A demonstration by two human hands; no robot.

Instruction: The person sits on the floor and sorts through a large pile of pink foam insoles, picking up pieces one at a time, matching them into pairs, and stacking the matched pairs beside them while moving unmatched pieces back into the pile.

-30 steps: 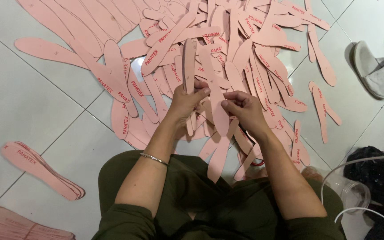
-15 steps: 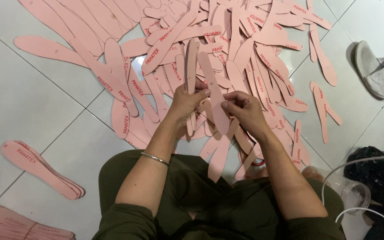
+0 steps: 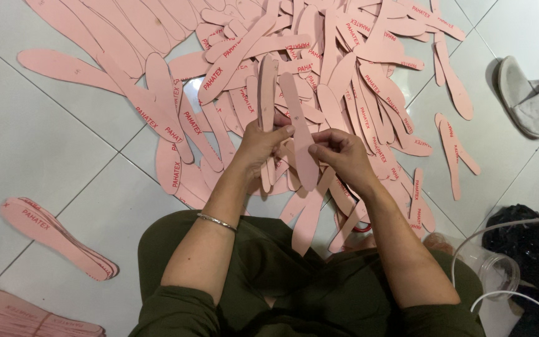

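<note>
Lifting clear of the heap now, one pink insole (image 3: 299, 134) stands upright between both hands: left hand (image 3: 260, 140) pinches its upper edge beside a second insole (image 3: 267, 93), right hand (image 3: 338, 153) grips the waist (a moment ago it sat lower), above the floor pile (image 3: 357, 68).

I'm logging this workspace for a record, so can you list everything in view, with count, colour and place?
Loose insoles: too many to count, pink, heaped on the floor ahead.
Held insoles: a few, pink, upright between both hands.
Stacked insoles: one neat pile, pink, floor at left.
Bundle of insoles: one, pink, bottom left corner.
Slippers: two, grey, far right.
Floor tiles: white.
Cable: white, lower right.
Bracelet: one, silver, left wrist.
Left hand: grips the insoles.
Right hand: pinches them.
</note>
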